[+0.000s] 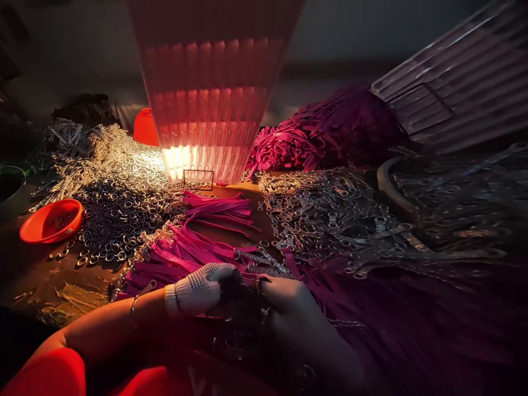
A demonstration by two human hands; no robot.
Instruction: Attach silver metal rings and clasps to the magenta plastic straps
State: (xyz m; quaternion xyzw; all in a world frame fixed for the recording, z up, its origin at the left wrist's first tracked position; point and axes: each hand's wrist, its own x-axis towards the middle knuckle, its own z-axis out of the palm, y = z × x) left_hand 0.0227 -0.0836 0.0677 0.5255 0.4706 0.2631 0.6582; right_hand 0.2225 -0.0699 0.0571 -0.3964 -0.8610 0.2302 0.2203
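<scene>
My left hand, in a white dotted glove, is closed at the lower middle, its fingertips in deep shadow. Close to its right, my bare right hand is also closed, with its fingers curled toward the left one. What lies between them is too dark to make out. Just behind both hands spreads a bundle of pink straps with metal ends. Darker purple straps lie to the right of my right hand.
Metal rings are heaped at the left, beside an orange bowl. Metal chain pieces cover the right side. A ribbed translucent panel stands over the middle back, before a pink strap pile. Another panel leans at the right.
</scene>
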